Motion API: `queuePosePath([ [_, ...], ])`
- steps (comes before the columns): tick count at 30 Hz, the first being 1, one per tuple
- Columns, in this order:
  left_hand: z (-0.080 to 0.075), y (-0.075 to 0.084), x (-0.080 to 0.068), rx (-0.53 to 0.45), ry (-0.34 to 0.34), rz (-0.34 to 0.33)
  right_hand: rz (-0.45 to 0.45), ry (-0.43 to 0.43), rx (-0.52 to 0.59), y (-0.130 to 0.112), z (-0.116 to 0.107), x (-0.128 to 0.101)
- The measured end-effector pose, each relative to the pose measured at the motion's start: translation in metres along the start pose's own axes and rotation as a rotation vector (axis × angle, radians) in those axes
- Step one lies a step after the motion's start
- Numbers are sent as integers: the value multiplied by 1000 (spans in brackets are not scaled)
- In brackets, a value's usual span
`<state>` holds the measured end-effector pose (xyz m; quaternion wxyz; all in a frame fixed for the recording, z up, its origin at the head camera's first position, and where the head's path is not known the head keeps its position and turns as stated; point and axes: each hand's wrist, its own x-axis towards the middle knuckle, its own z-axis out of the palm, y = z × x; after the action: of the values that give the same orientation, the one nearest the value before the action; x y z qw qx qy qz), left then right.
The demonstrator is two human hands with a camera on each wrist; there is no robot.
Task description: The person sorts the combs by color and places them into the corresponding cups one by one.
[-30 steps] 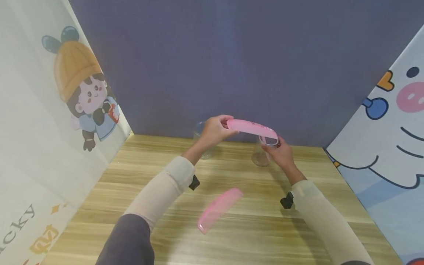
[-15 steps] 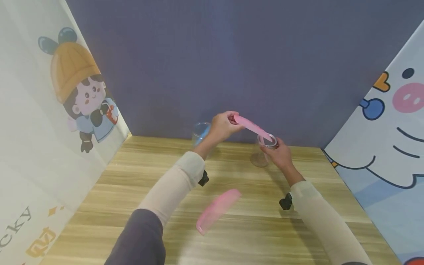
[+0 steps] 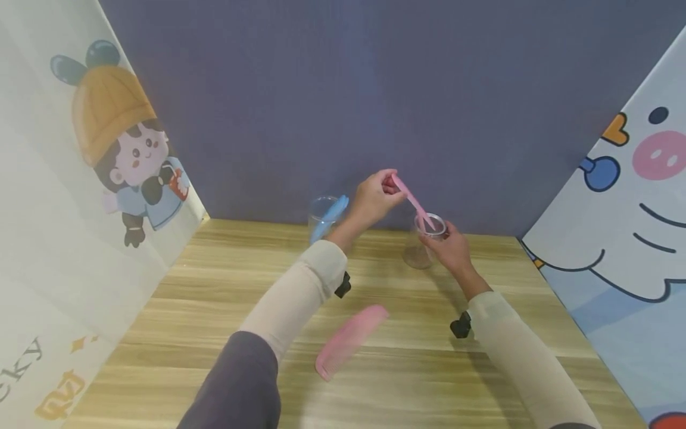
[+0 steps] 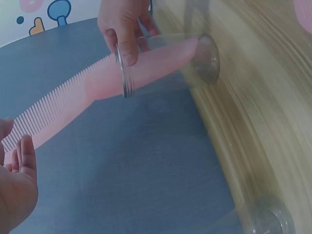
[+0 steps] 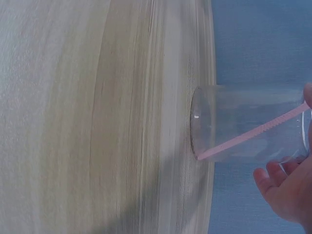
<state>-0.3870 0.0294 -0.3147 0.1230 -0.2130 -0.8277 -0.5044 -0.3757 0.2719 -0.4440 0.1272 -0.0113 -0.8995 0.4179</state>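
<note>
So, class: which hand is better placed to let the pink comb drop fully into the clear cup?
Left. The left hand pinches the pink comb at its top end, its lower end already inside the clear cup. The right hand grips the cup's rim.

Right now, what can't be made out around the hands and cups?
- Left hand grip on the pink comb: left wrist view cuts the hand off at its edge; too small in the head view.
- Second cup holding the blue comb: the left arm partly covers it in the head view.
- Right hand on the clear cup: right wrist view shows only the fingertips.
- Table: motion-blurred in both wrist views.
</note>
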Motion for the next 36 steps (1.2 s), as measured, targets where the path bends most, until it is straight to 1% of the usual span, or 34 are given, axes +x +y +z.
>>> queuePosePath([
  [4, 4, 0, 1, -21, 0, 2, -9, 5, 2, -1, 3, 1],
  [7, 6, -1, -1, -44, -6, -12, -12, -2, -8, -2, 5, 0],
  [10, 5, -4, -4, -34, -14, -16, -1, -11, -8, -2, 5, 0],
  [13, 2, -8, -7, -31, -40, -22, 8, -12, -15, -3, 3, 1],
  [16, -4, -14, -12, -29, -97, -51, -4, 1, -25, -3, 1, 3],
  [18, -10, -19, -17, -29, -135, -77, -26, 12, -38, -4, 0, 4],
  [21, -17, -28, -25, -12, -186, -98, -56, 28, -40, -4, -1, 5],
  [23, -21, -35, -31, -6, -207, -112, -65, 35, -46, -4, -1, 5],
  [28, -30, -50, -50, 31, -263, -147, -51, 31, -33, -3, -1, 4],
  [33, -36, -64, -69, 96, -359, -159, -25, 20, 4, 1, -1, 3],
  [36, -38, -71, -80, 121, -395, -138, -23, 13, 0, 3, -1, 4],
])
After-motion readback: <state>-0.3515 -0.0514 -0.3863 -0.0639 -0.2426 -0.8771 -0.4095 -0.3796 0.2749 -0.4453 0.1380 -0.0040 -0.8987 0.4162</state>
